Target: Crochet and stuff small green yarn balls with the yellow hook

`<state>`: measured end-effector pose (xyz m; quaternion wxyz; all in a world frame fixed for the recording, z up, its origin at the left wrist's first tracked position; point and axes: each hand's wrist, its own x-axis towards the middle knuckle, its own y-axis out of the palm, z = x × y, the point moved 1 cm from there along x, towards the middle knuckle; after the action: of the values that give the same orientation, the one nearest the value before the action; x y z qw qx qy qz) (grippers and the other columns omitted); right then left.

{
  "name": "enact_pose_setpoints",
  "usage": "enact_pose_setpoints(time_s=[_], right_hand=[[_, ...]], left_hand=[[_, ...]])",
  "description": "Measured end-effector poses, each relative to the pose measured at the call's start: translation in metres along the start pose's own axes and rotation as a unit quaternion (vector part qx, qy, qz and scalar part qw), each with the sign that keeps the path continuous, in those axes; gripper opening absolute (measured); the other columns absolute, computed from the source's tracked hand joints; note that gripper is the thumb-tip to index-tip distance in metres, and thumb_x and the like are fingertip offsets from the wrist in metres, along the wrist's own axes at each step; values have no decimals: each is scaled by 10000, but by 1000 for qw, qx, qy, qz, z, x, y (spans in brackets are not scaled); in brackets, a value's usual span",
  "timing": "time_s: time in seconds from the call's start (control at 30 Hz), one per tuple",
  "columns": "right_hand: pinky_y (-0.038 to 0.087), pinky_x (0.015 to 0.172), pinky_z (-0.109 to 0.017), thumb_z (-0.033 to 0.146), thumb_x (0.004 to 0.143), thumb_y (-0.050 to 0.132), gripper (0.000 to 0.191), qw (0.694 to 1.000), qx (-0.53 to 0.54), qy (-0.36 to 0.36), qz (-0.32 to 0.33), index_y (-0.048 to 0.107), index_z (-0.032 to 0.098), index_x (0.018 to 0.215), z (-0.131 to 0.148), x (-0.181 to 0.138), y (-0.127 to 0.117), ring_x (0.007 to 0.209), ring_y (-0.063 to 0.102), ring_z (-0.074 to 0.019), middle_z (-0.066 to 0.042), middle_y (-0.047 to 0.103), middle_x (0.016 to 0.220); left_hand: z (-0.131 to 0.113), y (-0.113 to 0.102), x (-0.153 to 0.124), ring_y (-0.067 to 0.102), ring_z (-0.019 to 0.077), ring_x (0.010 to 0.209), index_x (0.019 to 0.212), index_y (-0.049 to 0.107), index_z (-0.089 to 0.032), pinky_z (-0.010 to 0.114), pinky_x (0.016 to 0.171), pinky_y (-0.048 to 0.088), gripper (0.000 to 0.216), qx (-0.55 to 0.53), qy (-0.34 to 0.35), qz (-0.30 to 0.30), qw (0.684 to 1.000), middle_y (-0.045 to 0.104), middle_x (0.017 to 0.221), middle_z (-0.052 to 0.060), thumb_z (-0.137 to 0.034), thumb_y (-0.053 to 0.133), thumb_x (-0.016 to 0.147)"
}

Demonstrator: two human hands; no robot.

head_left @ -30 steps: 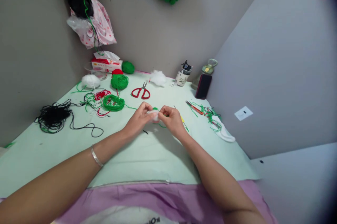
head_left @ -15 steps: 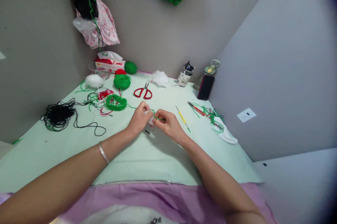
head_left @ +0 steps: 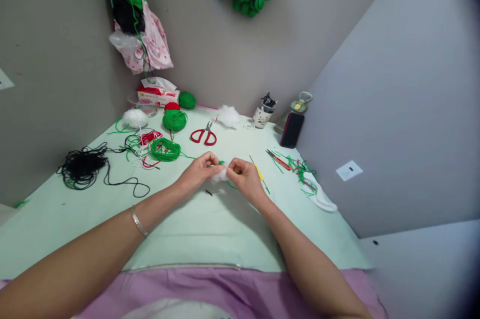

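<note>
My left hand (head_left: 200,171) and my right hand (head_left: 243,176) meet above the middle of the table, fingers pinched. Between them is a small tuft of white stuffing (head_left: 219,176), with a bit of green crochet work (head_left: 221,162) just above it. Fingers hide most of the green piece. A green strand runs from the left hand to the wound green yarn (head_left: 165,150). Just right of my right hand lies a yellow-handled crochet hook (head_left: 258,171), partly covered by it. A small dark-and-white stick-like item (head_left: 210,192) rests below the hands.
Red-handled scissors (head_left: 203,136) lie beyond the hands. At left are black yarn (head_left: 83,166), a white ball (head_left: 135,118) and a green ball (head_left: 174,120). Stuffing (head_left: 228,116), a pen cup (head_left: 263,112) and a phone (head_left: 292,130) stand at the back. Orange snips (head_left: 278,159) lie right among green scraps.
Both hands have come slightly nearer to me and turned. The white stuffing shows more between the fingertips, and the right hand has moved over part of the crochet hook. The view has tilted slightly.
</note>
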<state>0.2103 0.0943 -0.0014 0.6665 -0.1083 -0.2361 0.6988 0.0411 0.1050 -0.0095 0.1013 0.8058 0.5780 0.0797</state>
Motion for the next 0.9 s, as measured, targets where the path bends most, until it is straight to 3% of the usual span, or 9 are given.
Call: enact_pose_setpoints(time_s=[0.27,0.5,0.7,0.9], right_hand=[[267,564,-262,287,786,587,145,998,11,-24,60,511,217,684,11,-7,1,584,352,-107,72,414,600],[275,561,-267,315,835,570,149,997,15,-21,69,548,214,727,11,-8,-1,573,360,-110,72,423,593],[258,552,-267,329,811,604,183,998,31,-15,56,526,211,694,4,-5,3,564,350,-107,73,423,575],[268,554,-258,364,812,624,210,997,56,-29,40,516,214,711,14,-7,4,567,334,-102,80,403,589]], left_hand=[[2,0,3,461,78,543,773,496,-207,195,511,355,297,25,38,-41,998,481,652,-94,-257,776,688],[7,7,1,543,105,498,881,469,-235,242,420,445,310,14,57,-39,998,529,790,-76,-350,719,737],[11,3,4,556,101,625,833,514,-212,225,586,448,268,33,84,-70,993,571,763,-60,-254,741,697],[2,4,-1,571,128,692,849,533,-216,258,660,451,235,38,117,-90,988,604,807,-41,-234,723,710]])
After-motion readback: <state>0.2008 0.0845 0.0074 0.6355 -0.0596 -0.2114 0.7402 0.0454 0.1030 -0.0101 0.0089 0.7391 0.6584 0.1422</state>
